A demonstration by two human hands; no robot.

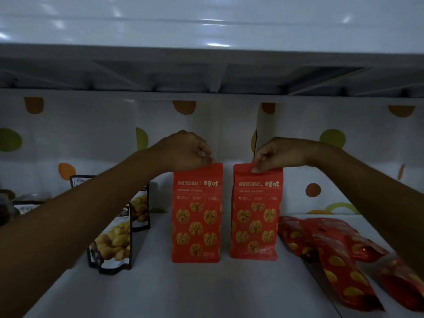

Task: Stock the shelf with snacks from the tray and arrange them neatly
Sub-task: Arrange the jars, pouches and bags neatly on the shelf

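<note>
The left red bag (197, 212), upright at the middle of the shelf (206, 292), carries the yellow brand 百草味 across its upper band, with a smaller line beside it that seems to read 蜂蜜琥珀核桃仁; the right red bag (255, 212) bears the same; finer print below is illegible; labels on the black pouches (114, 242) near the left edge are blurred.

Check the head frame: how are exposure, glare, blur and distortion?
Head view: underexposed overall and dim beneath the upper shelf, whose glossy top carries small glare spots. Head view: the left red bag and right red bag are sharp, with large print legible. Head view: the flat red packets at right go soft, and wide-angle stretch grows toward the corners.
</note>
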